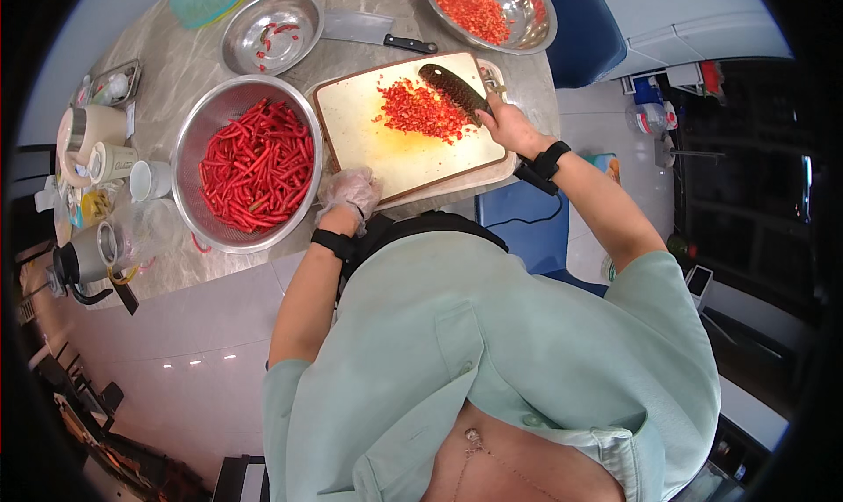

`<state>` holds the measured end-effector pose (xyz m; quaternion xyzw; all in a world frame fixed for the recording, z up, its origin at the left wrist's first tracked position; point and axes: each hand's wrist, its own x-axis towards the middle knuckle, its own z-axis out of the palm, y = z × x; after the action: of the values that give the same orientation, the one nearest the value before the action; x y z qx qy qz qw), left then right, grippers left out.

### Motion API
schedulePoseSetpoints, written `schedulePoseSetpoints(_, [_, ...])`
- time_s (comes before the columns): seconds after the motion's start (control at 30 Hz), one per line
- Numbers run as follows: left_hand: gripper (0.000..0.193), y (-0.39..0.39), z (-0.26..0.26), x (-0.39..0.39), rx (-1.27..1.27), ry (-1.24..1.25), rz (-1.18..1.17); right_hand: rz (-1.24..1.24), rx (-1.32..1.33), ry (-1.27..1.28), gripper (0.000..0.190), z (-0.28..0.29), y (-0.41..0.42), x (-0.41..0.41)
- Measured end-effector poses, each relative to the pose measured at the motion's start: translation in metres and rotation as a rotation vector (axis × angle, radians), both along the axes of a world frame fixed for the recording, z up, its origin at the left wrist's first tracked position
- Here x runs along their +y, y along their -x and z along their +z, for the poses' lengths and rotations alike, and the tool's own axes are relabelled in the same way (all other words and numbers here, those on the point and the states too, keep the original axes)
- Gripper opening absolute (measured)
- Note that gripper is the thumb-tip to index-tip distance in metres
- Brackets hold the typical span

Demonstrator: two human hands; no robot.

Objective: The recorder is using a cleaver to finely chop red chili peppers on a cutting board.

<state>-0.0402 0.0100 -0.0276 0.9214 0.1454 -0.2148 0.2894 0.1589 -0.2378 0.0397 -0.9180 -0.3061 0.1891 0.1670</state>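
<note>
Chopped red chilies [421,110] lie in a heap on a pale cutting board [342,126] with a brown rim. My right hand [514,126], bare, grips a dark textured knife [454,90] whose blade lies along the heap's right side. In a thin clear plastic glove, my left hand [350,192] rests at the board's near left corner; its fingers are partly hidden and I cannot tell whether they grip anything. Beside it, a large metal colander [183,166] holds whole red chilies [257,166].
A metal bowl with chopped chilies [543,27] stands at the back right. Behind the board lie a cleaver [369,29] and a small metal bowl [237,41] with chili bits. A white cup [149,180], a clear pitcher [148,232] and a kettle crowd the left. Blue chairs [579,27] touch the right side.
</note>
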Motion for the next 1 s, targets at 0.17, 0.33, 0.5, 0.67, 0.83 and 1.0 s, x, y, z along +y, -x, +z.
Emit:
schedulePoseSetpoints(0.17, [0.027, 0.000, -0.006, -0.001, -0.102, 0.012, 0.041, 0.025, -0.025, 0.026, 0.029, -0.017, 0.004, -0.010])
schedulePoseSetpoints(0.33, [0.027, 0.000, -0.011, -0.004, -0.136, -0.023, 0.050, 0.003, -0.090, 0.059, 0.028, -0.040, 0.037, -0.015])
schedulePoseSetpoints(0.5, [0.027, -0.004, -0.001, 0.000, -0.097, -0.033, 0.000, -0.018, -0.014, -0.029, 0.030, -0.006, 0.008, -0.003])
schedulePoseSetpoints(0.67, [0.028, -0.003, 0.004, -0.001, -0.097, -0.002, 0.032, -0.043, 0.033, -0.047, 0.029, -0.009, 0.007, 0.007])
schedulePoseSetpoints(0.83, [0.028, -0.001, 0.000, -0.004, -0.090, -0.011, 0.030, -0.064, -0.050, -0.052, 0.031, -0.039, 0.027, 0.002])
schedulePoseSetpoints(1.0, [0.027, -0.003, 0.006, 0.000, -0.082, 0.053, 0.054, -0.053, -0.066, -0.029, 0.030, -0.036, 0.017, 0.001])
